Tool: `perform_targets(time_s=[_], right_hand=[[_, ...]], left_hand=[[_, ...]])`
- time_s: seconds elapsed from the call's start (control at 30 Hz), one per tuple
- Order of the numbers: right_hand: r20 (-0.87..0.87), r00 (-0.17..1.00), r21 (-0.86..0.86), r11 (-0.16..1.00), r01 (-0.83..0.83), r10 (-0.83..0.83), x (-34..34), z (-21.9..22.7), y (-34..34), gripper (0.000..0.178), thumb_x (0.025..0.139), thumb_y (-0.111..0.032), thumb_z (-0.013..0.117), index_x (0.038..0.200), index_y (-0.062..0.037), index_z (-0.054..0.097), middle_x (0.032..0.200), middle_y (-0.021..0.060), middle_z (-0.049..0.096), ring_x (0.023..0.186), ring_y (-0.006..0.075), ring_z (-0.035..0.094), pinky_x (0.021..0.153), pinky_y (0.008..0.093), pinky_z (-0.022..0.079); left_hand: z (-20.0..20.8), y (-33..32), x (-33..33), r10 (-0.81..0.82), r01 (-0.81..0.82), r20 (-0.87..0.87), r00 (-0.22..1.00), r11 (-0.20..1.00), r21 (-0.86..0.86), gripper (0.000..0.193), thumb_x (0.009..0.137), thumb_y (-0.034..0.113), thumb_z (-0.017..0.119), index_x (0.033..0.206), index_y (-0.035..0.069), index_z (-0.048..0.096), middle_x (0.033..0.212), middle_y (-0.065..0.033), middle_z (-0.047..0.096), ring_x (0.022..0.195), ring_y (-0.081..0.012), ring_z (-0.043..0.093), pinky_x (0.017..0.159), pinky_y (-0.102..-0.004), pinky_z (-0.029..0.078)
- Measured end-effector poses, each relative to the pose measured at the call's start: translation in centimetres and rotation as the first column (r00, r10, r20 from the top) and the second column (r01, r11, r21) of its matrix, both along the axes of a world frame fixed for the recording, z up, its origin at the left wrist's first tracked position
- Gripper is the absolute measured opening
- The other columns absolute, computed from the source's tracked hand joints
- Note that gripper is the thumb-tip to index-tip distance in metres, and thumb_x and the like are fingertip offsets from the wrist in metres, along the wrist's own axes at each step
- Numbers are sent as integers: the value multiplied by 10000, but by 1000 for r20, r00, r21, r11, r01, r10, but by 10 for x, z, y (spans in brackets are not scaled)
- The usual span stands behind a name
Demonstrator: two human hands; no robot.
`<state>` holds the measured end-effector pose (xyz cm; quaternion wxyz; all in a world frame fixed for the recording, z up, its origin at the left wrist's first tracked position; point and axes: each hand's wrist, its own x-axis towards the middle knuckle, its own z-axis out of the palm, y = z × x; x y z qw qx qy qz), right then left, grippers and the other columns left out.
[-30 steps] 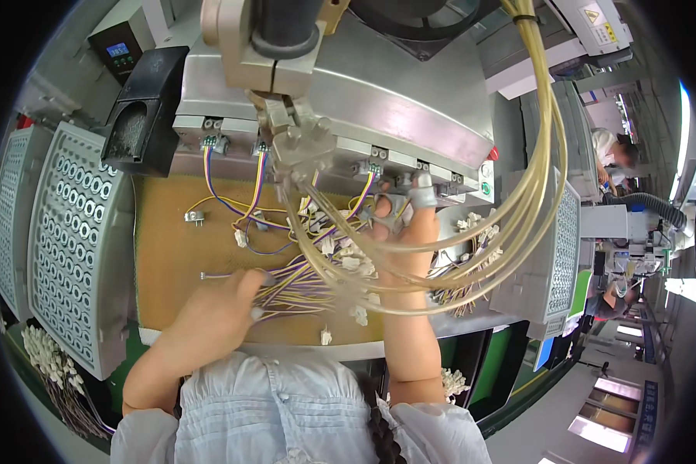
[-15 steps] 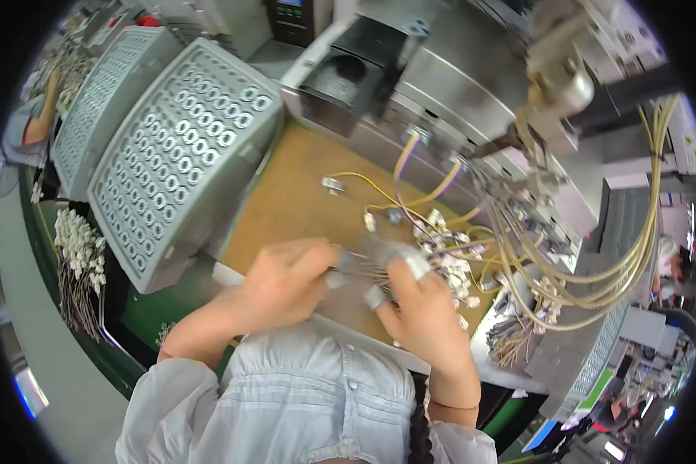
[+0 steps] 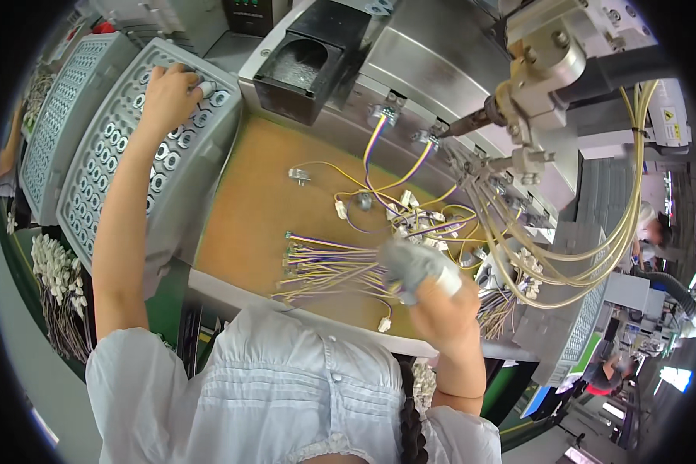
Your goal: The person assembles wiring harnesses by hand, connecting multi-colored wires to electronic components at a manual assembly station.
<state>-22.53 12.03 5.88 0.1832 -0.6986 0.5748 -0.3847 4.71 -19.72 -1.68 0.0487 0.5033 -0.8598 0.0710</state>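
pale blouse [image 3: 271, 379] with horizontal pleats [image 3: 259, 359], small buttons [image 3: 336, 377] and loose short sleeves [image 3: 131, 375]; a long braid [image 3: 408, 398] over it. the right hand [image 3: 439, 298] wears finger coverings [image 3: 414, 264], apparently grey and white, though blurred.

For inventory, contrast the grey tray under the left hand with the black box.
The grey tray looks larger than the black box. The tray holds rows of ring-shaped parts; the box has a rounded opening. The left hand is over the tray, not the box. Both stand beside the brown mat.

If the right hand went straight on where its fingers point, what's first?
Likely the yellow and purple wires on the brown mat, just left of the right hand; blur hides whether it touches them.
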Motion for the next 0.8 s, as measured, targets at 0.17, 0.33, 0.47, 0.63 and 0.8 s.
perform_targets(time_s=[0.17,0.33,0.47,0.63,0.8], right_hand=[[374,922,283,959,-12,-98,-5,1,-6,185,834,-77,569,968,50,573,725,90,638,594,122,608,480,209,477],[597,759,398,917,0,-259,-4,14,-3,172,814,-50,580,951,53,577,698,105,626,522,121,580,447,203,459],[565,779,439,898,-4,-272,-12,14,5,139,797,-70,600,885,39,602,639,71,605,497,90,552,417,198,417],[471,870,356,934,-32,-149,-4,7,-7,189,746,-162,706,746,4,614,587,63,545,485,102,452,447,246,371],[379,920,322,946,-32,-98,-17,11,6,258,722,-217,730,691,-8,583,548,53,503,463,118,400,425,266,341]], left_hand=[[0,6,-3,153,-126,-171,973,979,159,390,737,265,611,1033,12,580,1045,-152,583,878,-346,550,786,-419,436],[29,52,-9,83,99,-756,649,976,193,441,766,151,618,1167,35,475,987,-93,608,771,-184,589,662,-302,467],[74,161,-49,435,589,-871,228,651,479,397,736,36,639,1115,49,518,1042,-73,567,823,-156,578,680,-246,472],[55,224,-100,243,843,-932,268,409,349,361,721,-24,667,1050,3,521,1046,-104,496,932,-159,517,781,-274,442],[57,229,-109,396,815,-868,298,368,448,356,697,-7,691,1030,-5,566,1013,-101,564,887,-163,559,749,-277,458]])
